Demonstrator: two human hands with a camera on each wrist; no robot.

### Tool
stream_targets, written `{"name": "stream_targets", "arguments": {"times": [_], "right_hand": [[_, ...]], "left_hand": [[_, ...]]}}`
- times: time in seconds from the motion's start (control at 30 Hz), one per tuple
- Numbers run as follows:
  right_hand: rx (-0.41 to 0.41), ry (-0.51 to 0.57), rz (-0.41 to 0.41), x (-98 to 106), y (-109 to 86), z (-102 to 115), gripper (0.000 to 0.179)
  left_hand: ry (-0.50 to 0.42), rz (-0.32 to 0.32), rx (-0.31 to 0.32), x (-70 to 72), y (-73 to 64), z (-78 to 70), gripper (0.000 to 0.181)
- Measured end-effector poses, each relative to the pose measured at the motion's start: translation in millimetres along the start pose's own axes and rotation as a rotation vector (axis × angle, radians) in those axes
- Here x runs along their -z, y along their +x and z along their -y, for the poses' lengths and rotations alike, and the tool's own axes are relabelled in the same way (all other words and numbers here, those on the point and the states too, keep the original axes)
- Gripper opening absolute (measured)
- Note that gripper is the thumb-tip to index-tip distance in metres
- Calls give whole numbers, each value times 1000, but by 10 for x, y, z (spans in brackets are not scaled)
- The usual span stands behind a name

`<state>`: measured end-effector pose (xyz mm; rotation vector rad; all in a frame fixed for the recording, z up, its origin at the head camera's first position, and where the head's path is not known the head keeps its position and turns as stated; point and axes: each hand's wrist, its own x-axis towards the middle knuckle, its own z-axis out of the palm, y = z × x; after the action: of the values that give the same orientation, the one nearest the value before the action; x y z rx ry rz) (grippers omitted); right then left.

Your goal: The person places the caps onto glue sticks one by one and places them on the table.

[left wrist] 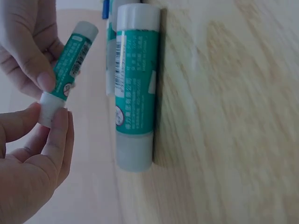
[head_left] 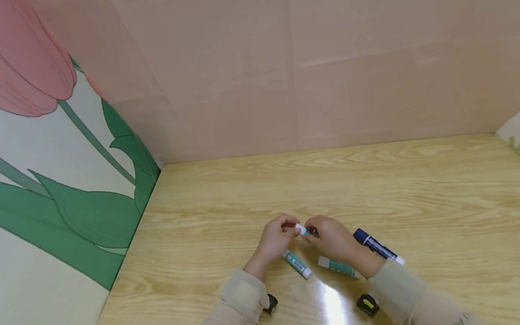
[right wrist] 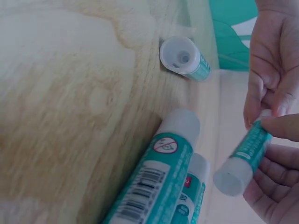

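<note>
Both hands meet on one small teal glue stick [left wrist: 70, 60] with white ends, held up over the table. My left hand [head_left: 277, 237] pinches its white end between thumb and fingertips. With thumb and fingers my right hand [head_left: 333, 236] grips the teal body, as the right wrist view also shows. Just below the left hand lies another teal glue stick [head_left: 298, 264], large in the left wrist view. A further teal glue stick [head_left: 339, 267] rests under the right wrist, partly covered by the forearm. Beside that wrist lies a dark blue glue stick [head_left: 377, 246] with a white end.
The wooden table [head_left: 226, 196] runs back to a pinkish wall covering [head_left: 326, 74]. A tulip-patterned panel [head_left: 60, 216] borders the left side. Small black objects show by each sleeve, one [head_left: 367, 305] with a yellow mark. Bright glare [head_left: 334, 311] falls near the front.
</note>
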<state>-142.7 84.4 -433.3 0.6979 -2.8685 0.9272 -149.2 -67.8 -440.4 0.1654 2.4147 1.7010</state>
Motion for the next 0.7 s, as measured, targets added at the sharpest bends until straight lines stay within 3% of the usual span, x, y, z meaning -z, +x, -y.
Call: {"name": "stream_targets", "arguments": {"times": [0.23, 0.53, 0.7], "right_hand": [[-9, 0, 74, -17, 34, 60, 14], [34, -26, 36, -142, 112, 106, 15], [72, -33, 44, -211, 131, 127, 11]], "left_hand": [[31, -36, -22, 31, -30, 69, 16], [29, -89, -12, 133, -56, 118, 15], [-21, -143, -1, 214, -72, 130, 18]]}}
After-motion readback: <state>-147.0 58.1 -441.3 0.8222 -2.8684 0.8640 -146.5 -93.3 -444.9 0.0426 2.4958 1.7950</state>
